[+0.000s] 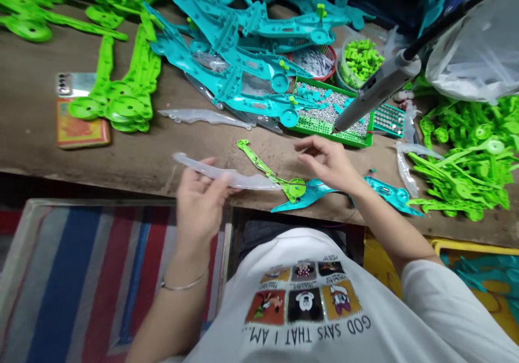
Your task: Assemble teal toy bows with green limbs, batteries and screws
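Observation:
My left hand [199, 200] is closed on a long clear plastic strip [243, 179], held level over the near edge of the brown table [36, 130]. My right hand [329, 162] hovers with curled fingers just above a teal plastic part [314, 194]; whether it holds anything I cannot make out. A green plastic arm with a round end [271, 172] lies between both hands, its round end touching the teal part.
Piles of teal parts [243, 44] and green parts [125, 92] cover the far table; more green parts [466, 163] lie right. A green tray of small metal pieces [324, 127], a hanging power screwdriver [377, 90], a phone [71, 84] and a striped cloth [93, 276] are nearby.

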`<state>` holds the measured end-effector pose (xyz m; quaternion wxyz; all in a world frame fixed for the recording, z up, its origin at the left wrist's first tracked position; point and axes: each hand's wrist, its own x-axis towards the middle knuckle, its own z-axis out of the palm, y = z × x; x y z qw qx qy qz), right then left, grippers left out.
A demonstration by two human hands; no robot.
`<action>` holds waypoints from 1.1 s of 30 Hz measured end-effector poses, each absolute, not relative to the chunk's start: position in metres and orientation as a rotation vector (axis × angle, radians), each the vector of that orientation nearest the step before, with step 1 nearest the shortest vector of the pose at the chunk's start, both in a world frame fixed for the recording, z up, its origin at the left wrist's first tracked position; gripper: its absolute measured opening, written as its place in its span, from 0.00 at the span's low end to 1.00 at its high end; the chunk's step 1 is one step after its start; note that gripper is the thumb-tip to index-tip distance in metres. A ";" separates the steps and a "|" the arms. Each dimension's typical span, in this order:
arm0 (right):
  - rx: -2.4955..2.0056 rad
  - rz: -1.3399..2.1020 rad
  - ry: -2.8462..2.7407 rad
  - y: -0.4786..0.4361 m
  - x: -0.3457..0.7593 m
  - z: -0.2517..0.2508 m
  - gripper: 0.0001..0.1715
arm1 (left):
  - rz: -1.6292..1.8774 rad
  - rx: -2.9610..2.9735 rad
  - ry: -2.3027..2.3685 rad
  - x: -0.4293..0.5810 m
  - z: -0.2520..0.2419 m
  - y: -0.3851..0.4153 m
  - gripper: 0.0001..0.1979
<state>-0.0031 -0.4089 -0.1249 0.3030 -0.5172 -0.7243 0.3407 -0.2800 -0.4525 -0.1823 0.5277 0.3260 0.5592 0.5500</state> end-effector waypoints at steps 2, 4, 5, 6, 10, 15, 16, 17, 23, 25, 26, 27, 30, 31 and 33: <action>-1.457 0.981 -1.852 -0.425 0.006 -0.147 0.13 | 1.207 0.707 1.260 -0.267 -0.201 -0.454 0.35; -1.518 1.003 -1.817 -0.437 0.008 -0.163 0.12 | 1.122 0.751 1.226 -0.258 -0.213 -0.455 0.41; -1.533 1.003 -1.806 -0.442 0.008 -0.168 0.12 | 1.100 0.784 1.212 -0.255 -0.218 -0.455 0.44; -1.537 0.998 -1.797 -0.445 0.007 -0.173 0.12 | 1.088 0.812 1.199 -0.253 -0.221 -0.454 0.46; -1.507 0.958 -1.810 -0.449 0.005 -0.181 0.12 | 1.069 0.862 1.180 -0.256 -0.227 -0.449 0.54; -1.431 0.923 -1.895 -0.449 0.004 -0.187 0.12 | 1.073 0.894 1.180 -0.256 -0.225 -0.439 0.55; -1.423 0.924 -1.909 -0.449 0.004 -0.187 0.12 | 1.075 0.900 1.181 -0.255 -0.224 -0.438 0.55; -1.421 0.923 -1.924 -0.450 0.004 -0.188 0.12 | 1.077 0.903 1.183 -0.253 -0.224 -0.436 0.55; -1.449 0.894 -1.989 -0.450 0.003 -0.189 0.11 | 1.033 0.908 1.186 -0.253 -0.230 -0.431 0.58; -1.463 0.890 -1.996 -0.450 0.002 -0.190 0.12 | 1.012 0.915 1.170 -0.254 -0.233 -0.429 0.58; -1.471 0.887 -1.999 -0.450 0.002 -0.190 0.12 | 1.004 0.919 1.166 -0.255 -0.234 -0.428 0.58; -1.474 0.886 -2.003 -0.451 0.002 -0.190 0.13 | 0.997 0.923 1.167 -0.255 -0.235 -0.428 0.58; -1.459 0.887 -2.030 -0.451 0.003 -0.190 0.14 | 0.981 0.940 1.211 -0.254 -0.231 -0.425 0.58; -1.454 0.889 -2.042 -0.452 0.003 -0.190 0.14 | 0.968 0.955 1.235 -0.254 -0.229 -0.425 0.57; -1.452 0.891 -2.064 -0.452 0.003 -0.190 0.14 | 0.924 1.010 1.283 -0.255 -0.224 -0.425 0.55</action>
